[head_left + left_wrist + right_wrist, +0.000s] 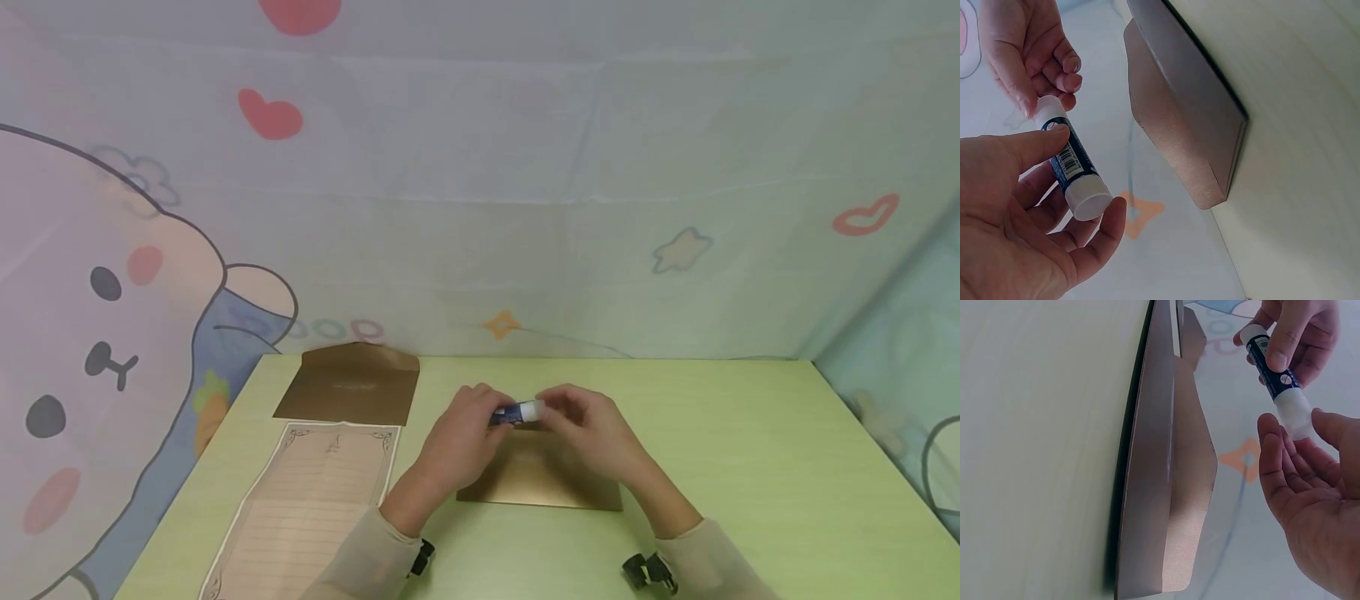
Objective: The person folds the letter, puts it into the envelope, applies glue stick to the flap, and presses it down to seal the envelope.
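A glue stick [512,413] with a dark blue barcoded label and white ends is held up over the near envelope. My left hand [1029,200] grips its barrel, thumb across the label and fingers curled behind. At the other end my right hand [1322,481] has its thumb and fingertips around the pale cap [1295,412], which is still on the stick. Beneath both hands a bronze envelope [542,479] lies on the table, its flap [1191,481] raised on the far side. My left hand partly covers the envelope in the head view.
Another bronze envelope [348,392], flap up, lies at the table's back left. In front of it is a sheet of lined letter paper [307,500] with ornamental corners. A printed cloth [525,167] hangs behind the pale green table [765,467].
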Available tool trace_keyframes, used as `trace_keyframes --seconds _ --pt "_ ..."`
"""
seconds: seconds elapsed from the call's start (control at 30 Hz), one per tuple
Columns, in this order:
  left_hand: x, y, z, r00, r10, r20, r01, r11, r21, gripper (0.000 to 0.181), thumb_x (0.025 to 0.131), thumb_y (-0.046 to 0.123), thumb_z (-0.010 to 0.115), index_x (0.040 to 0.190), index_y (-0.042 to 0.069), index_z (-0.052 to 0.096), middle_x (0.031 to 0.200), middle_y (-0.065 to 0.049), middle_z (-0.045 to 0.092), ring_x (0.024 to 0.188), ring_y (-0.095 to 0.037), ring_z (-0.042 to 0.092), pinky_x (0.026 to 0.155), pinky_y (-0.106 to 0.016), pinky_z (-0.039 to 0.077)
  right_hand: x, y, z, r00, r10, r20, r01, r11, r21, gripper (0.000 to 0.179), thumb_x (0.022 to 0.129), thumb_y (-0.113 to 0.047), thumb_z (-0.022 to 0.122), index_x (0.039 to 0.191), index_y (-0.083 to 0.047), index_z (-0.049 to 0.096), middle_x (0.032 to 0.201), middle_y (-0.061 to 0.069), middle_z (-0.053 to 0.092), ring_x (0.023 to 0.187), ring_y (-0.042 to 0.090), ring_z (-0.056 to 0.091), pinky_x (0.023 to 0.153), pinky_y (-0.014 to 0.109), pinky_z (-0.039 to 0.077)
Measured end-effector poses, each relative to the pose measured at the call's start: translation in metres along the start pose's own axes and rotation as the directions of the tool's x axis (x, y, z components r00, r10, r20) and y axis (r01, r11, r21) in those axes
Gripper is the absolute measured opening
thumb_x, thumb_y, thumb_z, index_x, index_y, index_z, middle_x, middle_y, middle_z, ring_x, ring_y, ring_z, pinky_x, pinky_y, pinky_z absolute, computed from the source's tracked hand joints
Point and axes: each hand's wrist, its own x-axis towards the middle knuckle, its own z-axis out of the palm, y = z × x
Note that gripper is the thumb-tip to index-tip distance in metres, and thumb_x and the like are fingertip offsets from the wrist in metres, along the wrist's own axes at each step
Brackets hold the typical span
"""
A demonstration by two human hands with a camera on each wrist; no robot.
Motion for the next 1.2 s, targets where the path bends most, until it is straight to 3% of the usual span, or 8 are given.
trace_keyframes --seconds 0.13,0.27,0.47,0.6,0.77,0.83,1.0,1.2 --pt "-0.0001 0.0007 0.0003 1.0 -0.006 0.01 0.006 1.0 0.013 0.022 0.099 0.014 0.077 0.12 0.009 0.073 0.111 0.0 0.066 0.1 -0.02 0.056 0.081 -0.035 0.056 -0.0006 0.0 -0.0019 0.999 0.025 0.021 -0.025 1.0 0.012 0.031 0.106 -0.024 0.07 0.131 -0.006 0.068 0.11 0.006 0.075 0.098 0.024 0.076 0.085 0.038 0.063" --pt "0.0001 0.0013 -0.0006 1.0 -0.004 0.015 0.003 1.0 0.024 0.023 0.099 0.014 0.078 0.121 0.009 0.073 0.111 -0.001 0.066 0.101 -0.021 0.056 0.081 -0.036 0.056 -0.0008 0.002 -0.005 0.999 -0.006 0.041 0.005 1.0 0.006 0.039 0.101 -0.016 0.076 0.138 -0.012 0.063 0.112 0.006 0.073 0.1 0.023 0.075 0.084 0.034 0.062" --pt "0.0004 0.001 -0.0011 1.0 0.023 0.0 -0.023 1.0 0.021 0.022 0.098 0.013 0.079 0.118 0.008 0.073 0.109 -0.002 0.066 0.098 -0.021 0.056 0.08 -0.035 0.056 0.0003 0.0048 -0.0065 0.997 -0.046 0.068 0.045 0.999 0.013 0.027 0.101 -0.013 0.076 0.127 -0.013 0.068 0.114 0.004 0.074 0.1 0.021 0.073 0.085 0.033 0.061" --pt "0.0003 0.0011 -0.0003 1.0 0.028 0.001 -0.028 0.999 0.024 0.022 0.098 0.012 0.079 0.118 0.008 0.073 0.109 -0.001 0.066 0.098 -0.02 0.056 0.08 -0.035 0.056 0.0015 0.0051 -0.006 0.997 -0.024 0.078 0.024 1.0 0.005 0.022 0.103 -0.02 0.073 0.123 -0.01 0.071 0.11 0.002 0.075 0.099 0.029 0.074 0.084 0.034 0.061" --pt "-0.0006 0.0029 -0.0003 1.0 0.011 0.022 -0.011 1.0 0.029 0.023 0.099 0.014 0.078 0.121 0.009 0.073 0.112 -0.001 0.066 0.1 -0.02 0.056 0.082 -0.035 0.057 0.002 0.0054 -0.0051 0.995 0.017 0.099 -0.017 1.0 0.001 0.024 0.106 -0.026 0.07 0.12 -0.006 0.071 0.107 0.009 0.075 0.097 0.037 0.074 0.083 0.045 0.063" --pt "-0.0011 0.0037 -0.0006 1.0 0.006 0.029 -0.007 1.0 0.03 0.024 0.099 0.014 0.078 0.122 0.009 0.073 0.113 -0.001 0.067 0.101 -0.02 0.056 0.082 -0.035 0.057 0.0017 0.0049 -0.005 0.995 0.026 0.101 -0.026 1.0 -0.003 0.026 0.106 -0.026 0.07 0.121 -0.006 0.07 0.107 0.011 0.075 0.096 0.036 0.074 0.082 0.047 0.062" --pt "-0.0012 0.0033 -0.0004 0.999 0.014 0.029 -0.015 0.999 0.042 0.024 0.099 0.014 0.078 0.122 0.008 0.073 0.113 -0.002 0.067 0.101 -0.021 0.057 0.083 -0.036 0.058 0.0011 0.0035 -0.0056 0.995 -0.003 0.095 0.003 1.0 -0.004 0.037 0.102 -0.018 0.075 0.135 -0.009 0.064 0.111 0.006 0.075 0.099 0.025 0.075 0.086 0.037 0.062" --pt "-0.0008 0.0027 0.0 0.999 0.029 0.014 -0.03 0.999 0.028 0.023 0.098 0.011 0.078 0.12 0.007 0.073 0.112 -0.003 0.067 0.1 -0.021 0.057 0.082 -0.037 0.058 0.0012 0.0033 -0.0073 0.994 -0.035 0.106 0.037 0.999 -0.016 0.023 0.103 -0.018 0.074 0.125 -0.014 0.071 0.113 0.0 0.075 0.1 0.019 0.074 0.087 0.034 0.061"
